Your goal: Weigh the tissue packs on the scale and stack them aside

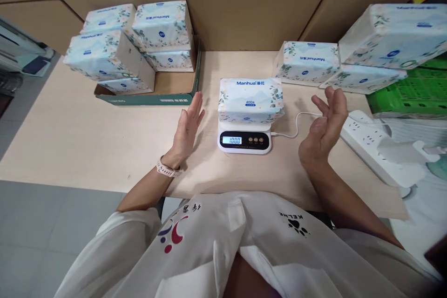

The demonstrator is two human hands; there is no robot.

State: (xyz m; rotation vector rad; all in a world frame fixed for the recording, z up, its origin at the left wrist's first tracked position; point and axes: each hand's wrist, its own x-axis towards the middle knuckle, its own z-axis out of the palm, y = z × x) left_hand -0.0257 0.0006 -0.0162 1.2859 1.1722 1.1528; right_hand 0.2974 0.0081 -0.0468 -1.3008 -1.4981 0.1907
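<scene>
A pack of tissues (250, 98) in pale blue floral wrap lies on a white digital scale (244, 144), whose lit display reads about 100.0. To the left of the scale, my left hand (188, 130) is raised with its fingers stretched out, touching nothing. My right hand (324, 125) is lifted over the table to the right, fingers apart and slightly curled, with nothing in it. Both hands are apart from the tissue pack. A white cable (296, 125) runs from the side of the scale and passes behind my right hand.
At the left, a green-edged cardboard tray (150, 99) holds several tissue packs (104, 56). More tissue packs (307, 63) are stacked at the back right, beside green packages (408, 93). A white power strip (377, 149) lies at the right. Cardboard boxes (251, 4) line the back.
</scene>
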